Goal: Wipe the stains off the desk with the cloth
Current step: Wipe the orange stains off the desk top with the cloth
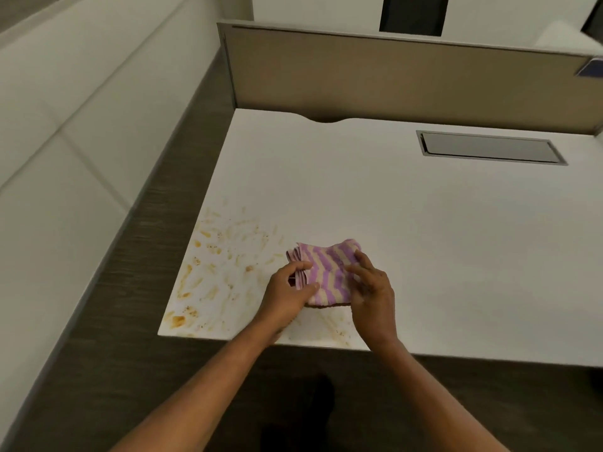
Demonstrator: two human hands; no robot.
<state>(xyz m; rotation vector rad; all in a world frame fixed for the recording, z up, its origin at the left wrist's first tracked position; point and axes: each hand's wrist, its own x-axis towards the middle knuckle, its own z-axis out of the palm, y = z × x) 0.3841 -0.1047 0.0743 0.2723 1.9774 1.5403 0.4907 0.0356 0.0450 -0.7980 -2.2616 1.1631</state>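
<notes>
Cloth (326, 270) lies folded into a thick, soft pad of several layers, its fuzzy surface banded with wavy purple and cream stripes, resting on the desk (408, 223) near the front edge. Left hand (287, 296) grips the stacked fold edges on the pad's left side, thumb on top and fingers curled around the layers. Right hand (370, 290) rests on the opposite side, fingertips pressing the upper right corner, palm arched over the fabric; whether it pinches the fabric or only presses on it is hard to make out. Just left of the left hand, orange-brown stains (212, 269) spread as streaks, blotches and fine specks over the smooth white desktop down to its front left corner, and a few fainter smears show beneath the wrists. The cloth's near edge and the surface below it are hidden by the hands. Beyond the right hand, well apart, a rectangular metal-framed cable hatch (489, 147) sits flush in the top. A beige fabric partition (391, 79) stands along the far edge, its right end cut off by the frame.
</notes>
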